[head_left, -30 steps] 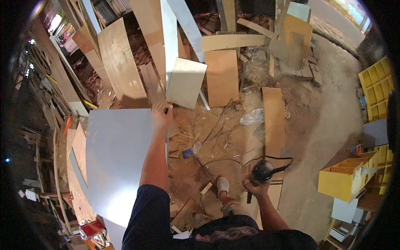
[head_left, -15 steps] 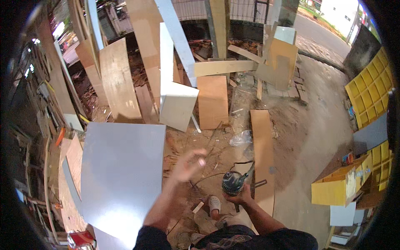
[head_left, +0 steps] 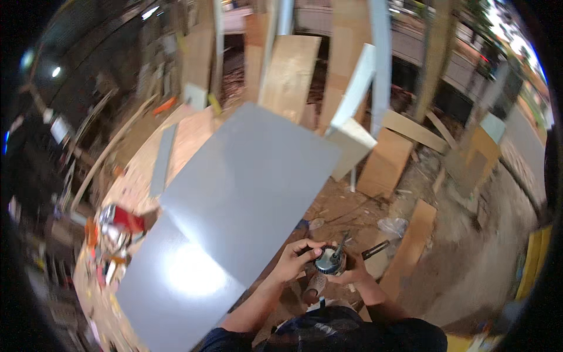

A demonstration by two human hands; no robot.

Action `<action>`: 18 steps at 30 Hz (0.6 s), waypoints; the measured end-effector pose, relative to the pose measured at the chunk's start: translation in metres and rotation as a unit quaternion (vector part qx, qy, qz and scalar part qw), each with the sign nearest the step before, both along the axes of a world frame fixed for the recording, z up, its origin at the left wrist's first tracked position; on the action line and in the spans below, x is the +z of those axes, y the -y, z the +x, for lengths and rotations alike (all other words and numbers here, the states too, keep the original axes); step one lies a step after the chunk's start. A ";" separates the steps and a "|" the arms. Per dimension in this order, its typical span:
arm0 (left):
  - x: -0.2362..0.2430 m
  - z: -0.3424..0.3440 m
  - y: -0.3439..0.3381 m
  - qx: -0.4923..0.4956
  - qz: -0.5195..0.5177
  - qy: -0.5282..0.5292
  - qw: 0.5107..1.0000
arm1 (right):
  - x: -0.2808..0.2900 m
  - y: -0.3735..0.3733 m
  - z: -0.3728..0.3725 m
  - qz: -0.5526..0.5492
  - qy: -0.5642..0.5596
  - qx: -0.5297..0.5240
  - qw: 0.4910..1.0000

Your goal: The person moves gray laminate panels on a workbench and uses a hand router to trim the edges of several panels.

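Note:
In front of my body, my right hand (head_left: 355, 271) grips a dark green trim router (head_left: 331, 263) from its right side. A cord stub rises from its top, and a slotted dark metal bar sticks out to the right. My left hand (head_left: 297, 258) has its fingers curled against the left side of the same tool. The underside of the router is hidden. Left of my hands lies a large smooth grey panel (head_left: 252, 170), with another glossy sheet (head_left: 176, 281) adjoining it nearer me.
A worktable (head_left: 132, 182) under the panels carries a red can-like object (head_left: 128, 219) and clutter. Boards (head_left: 290, 73) lean along the far side. A long brown plank (head_left: 410, 252) lies on the dirt ground at right, beside crumpled clear plastic (head_left: 393, 226).
My left hand has come from the air above the ground onto the router. The view has swung left, so the panels now fill more of it. My right hand still holds the router.

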State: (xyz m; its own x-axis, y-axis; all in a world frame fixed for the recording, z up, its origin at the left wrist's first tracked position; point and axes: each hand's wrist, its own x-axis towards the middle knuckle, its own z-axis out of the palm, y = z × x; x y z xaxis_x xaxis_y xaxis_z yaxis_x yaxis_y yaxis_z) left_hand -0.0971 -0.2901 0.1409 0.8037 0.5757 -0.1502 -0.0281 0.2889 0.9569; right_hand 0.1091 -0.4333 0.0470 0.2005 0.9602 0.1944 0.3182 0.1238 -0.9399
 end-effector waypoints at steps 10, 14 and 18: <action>0.023 -0.220 0.160 0.199 -0.057 0.162 0.965 | 0.066 0.023 -0.170 0.047 0.126 0.280 0.951; -0.009 -0.302 0.241 0.403 -0.052 0.192 0.894 | 0.035 0.045 -0.264 0.080 -0.050 0.300 0.949; -0.041 -0.389 0.347 0.585 0.014 -0.031 0.810 | 0.012 0.011 -0.337 -0.110 -0.093 0.316 0.938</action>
